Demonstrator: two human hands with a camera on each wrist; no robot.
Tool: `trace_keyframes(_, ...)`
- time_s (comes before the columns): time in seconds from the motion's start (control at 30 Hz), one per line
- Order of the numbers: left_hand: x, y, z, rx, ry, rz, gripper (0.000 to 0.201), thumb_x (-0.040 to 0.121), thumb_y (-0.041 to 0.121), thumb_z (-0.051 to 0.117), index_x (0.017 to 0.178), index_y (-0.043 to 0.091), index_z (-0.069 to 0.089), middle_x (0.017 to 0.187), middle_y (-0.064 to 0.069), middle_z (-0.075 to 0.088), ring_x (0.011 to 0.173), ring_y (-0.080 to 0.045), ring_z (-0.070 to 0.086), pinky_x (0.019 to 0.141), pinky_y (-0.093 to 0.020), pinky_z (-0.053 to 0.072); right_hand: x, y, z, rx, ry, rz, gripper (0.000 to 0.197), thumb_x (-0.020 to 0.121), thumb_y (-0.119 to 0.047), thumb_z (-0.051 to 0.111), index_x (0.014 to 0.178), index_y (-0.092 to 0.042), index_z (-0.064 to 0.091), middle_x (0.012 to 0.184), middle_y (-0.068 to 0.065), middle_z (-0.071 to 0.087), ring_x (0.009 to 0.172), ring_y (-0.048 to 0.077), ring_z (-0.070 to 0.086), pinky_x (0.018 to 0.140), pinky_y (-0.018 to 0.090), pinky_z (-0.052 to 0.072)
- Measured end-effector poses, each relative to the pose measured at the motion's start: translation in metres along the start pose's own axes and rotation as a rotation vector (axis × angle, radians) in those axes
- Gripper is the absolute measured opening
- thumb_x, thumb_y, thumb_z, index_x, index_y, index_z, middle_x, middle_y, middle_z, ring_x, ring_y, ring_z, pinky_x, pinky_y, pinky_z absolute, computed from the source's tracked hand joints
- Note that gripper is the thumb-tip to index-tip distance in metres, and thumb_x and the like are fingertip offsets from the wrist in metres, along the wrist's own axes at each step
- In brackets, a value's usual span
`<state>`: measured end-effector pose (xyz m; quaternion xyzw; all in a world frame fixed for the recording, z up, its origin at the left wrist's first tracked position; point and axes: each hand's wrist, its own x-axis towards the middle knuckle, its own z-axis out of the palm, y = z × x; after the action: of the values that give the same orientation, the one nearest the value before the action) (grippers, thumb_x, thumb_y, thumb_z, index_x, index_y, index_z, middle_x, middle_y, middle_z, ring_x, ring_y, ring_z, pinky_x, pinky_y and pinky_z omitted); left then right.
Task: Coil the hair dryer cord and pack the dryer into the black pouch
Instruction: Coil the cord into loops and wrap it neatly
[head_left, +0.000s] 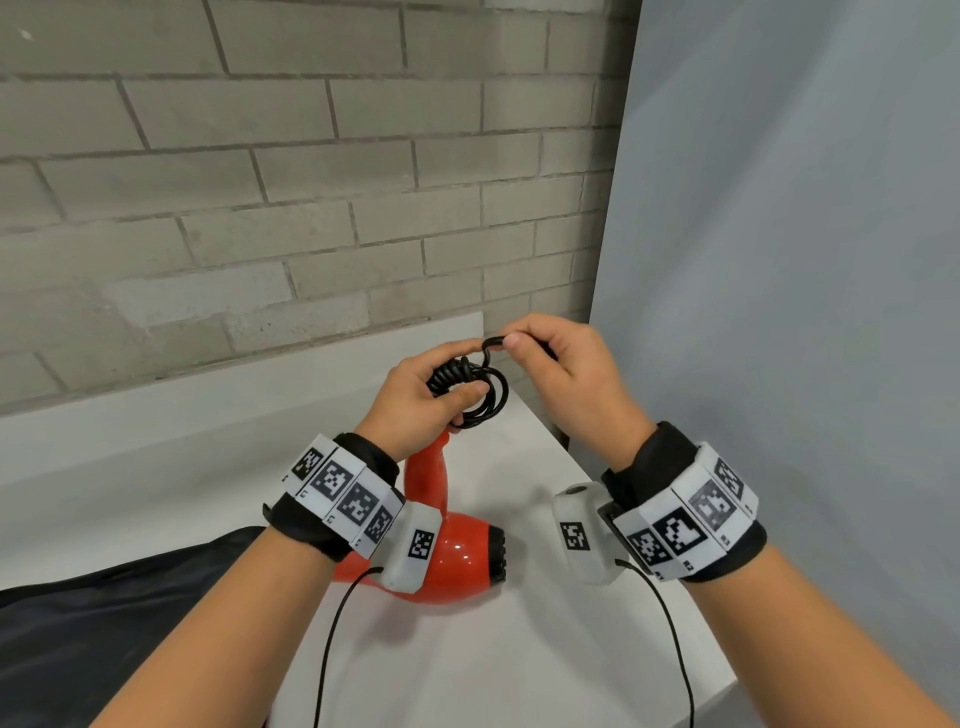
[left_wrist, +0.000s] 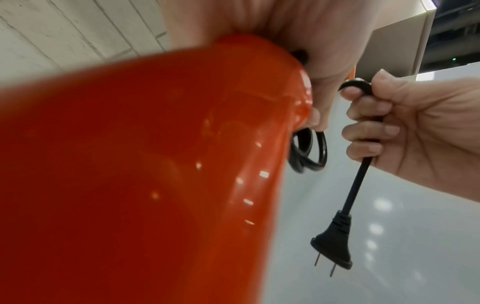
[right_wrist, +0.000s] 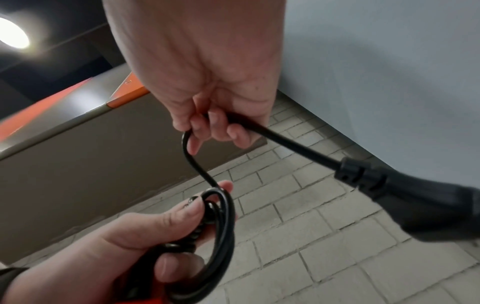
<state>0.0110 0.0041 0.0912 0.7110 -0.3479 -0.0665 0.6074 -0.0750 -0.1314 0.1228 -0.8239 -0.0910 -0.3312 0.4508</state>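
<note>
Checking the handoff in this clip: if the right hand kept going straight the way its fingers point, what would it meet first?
Most likely the left hand. The right hand, pinching the cord, points at the left hand's fingertips and the coil they hold at the hair dryer handle. The gap looks small, though depth is unclear.

Bare table (head_left: 545, 649) right of dryer (head_left: 457, 561); pouch (head_left: 104, 613) at left

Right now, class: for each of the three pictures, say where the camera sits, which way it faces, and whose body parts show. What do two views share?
Head: on the head, facing forward and down; both hands, left and right, the cord, the red dryer.
Left wrist: looks along the left hand at the dryer; right hand holds the cord above the plug.
Right wrist: looks along the right hand toward the coil.
Both wrist views share the plug.
</note>
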Motion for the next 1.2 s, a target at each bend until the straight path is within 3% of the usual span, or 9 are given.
trace_keyframes(0.17,0.001,-0.003,-0.001,0.004,-0.012,0.031,0.03,0.08,0.002,0.063,0.095,0.028,0.062,0.078,0.0,0.061,0.05,-0.003,0.054,0.049,-0.016,0.048,-0.003,0.002,0.002,-0.012,-0.11,-0.038,0.024,0.088,-0.016,0.046,0.094,-0.007,0.067,0.072,-0.019,0.056,0.07,-0.007,0.054,0.065,0.004,0.038)
trace_keyframes(0.27,0.004,-0.008,-0.003,-0.033,0.081,0.015,0.023,0.083,0.005,0.06,0.093,0.026,0.06,0.075,-0.001,0.058,0.047,-0.003,0.053,0.049,-0.015,0.048,-0.009,0.017,-0.001,0.003,-0.179,0.065,0.019,0.092,-0.014,0.046,0.101,-0.019,0.062,0.059,-0.02,0.053,0.058,-0.002,0.051,0.058,0.008,0.039)
trace_keyframes(0.4,0.008,-0.013,-0.004,-0.033,0.18,0.017,0.018,0.085,0.008,0.058,0.089,0.026,0.06,0.075,0.006,0.058,0.058,0.003,0.056,0.066,-0.016,0.048,-0.023,0.058,0.001,-0.071,-0.25,0.294,0.021,0.091,-0.011,0.049,0.084,-0.029,0.058,0.067,-0.011,0.05,0.061,0.0,0.048,0.066,0.021,0.041)
trace_keyframes(0.53,0.01,-0.016,-0.006,-0.041,0.228,0.001,0.012,0.085,0.01,0.058,0.094,0.018,0.06,0.08,0.011,0.059,0.066,0.007,0.057,0.079,-0.027,0.047,-0.04,0.086,0.004,-0.166,-0.368,0.48,0.02,0.085,-0.005,0.057,0.074,-0.022,0.061,0.073,-0.009,0.054,0.06,0.003,0.048,0.058,0.011,0.041)
trace_keyframes(0.7,0.013,-0.017,-0.003,-0.009,0.285,0.026,0.014,0.086,0.01,0.057,0.099,0.011,0.061,0.082,0.013,0.059,0.068,0.016,0.055,0.072,-0.007,0.045,-0.045,0.092,0.002,-0.182,-0.394,0.572,0.016,0.083,-0.006,0.061,0.071,-0.017,0.059,0.072,-0.005,0.058,0.061,0.007,0.053,0.065,0.019,0.041)
trace_keyframes(0.8,0.014,-0.018,-0.001,-0.017,0.317,0.014,0.014,0.087,0.011,0.056,0.1,0.012,0.06,0.083,0.012,0.059,0.075,0.01,0.058,0.071,-0.003,0.044,-0.039,0.077,0.004,-0.02,-0.263,0.513,0.024,0.081,0.001,0.062,0.069,-0.019,0.059,0.072,-0.004,0.058,0.065,0.014,0.057,0.066,0.023,0.049)
trace_keyframes(0.97,0.014,-0.016,-0.001,-0.012,0.292,-0.039,0.012,0.088,0.017,0.055,0.099,0.015,0.06,0.082,0.006,0.06,0.082,-0.017,0.058,0.071,-0.032,0.052,-0.021,0.031,0.01,0.428,0.113,0.31,0.026,0.08,0.01,0.059,0.072,-0.015,0.058,0.069,0.003,0.056,0.066,0.01,0.061,0.063,0.02,0.057)
trace_keyframes(1.1,0.01,-0.012,0.002,-0.017,0.234,-0.025,0.017,0.09,0.02,0.051,0.102,0.012,0.06,0.078,0.007,0.057,0.066,-0.011,0.053,0.057,-0.024,0.043,-0.015,0.021,0.031,0.33,0.227,0.244,0.029,0.076,0.005,0.066,0.07,-0.022,0.056,0.07,-0.002,0.057,0.073,0.016,0.058,0.07,0.028,0.056)
trace_keyframes(1.2,0.011,-0.011,0.002,-0.049,0.204,-0.051,0.016,0.092,0.019,0.048,0.098,0.012,0.061,0.076,0.005,0.058,0.058,-0.001,0.053,0.057,-0.018,0.043,-0.018,0.024,0.044,0.131,0.275,0.149,0.024,0.075,-0.003,0.07,0.069,-0.02,0.054,0.071,-0.01,0.052,0.069,0.001,0.053,0.068,0.015,0.049)
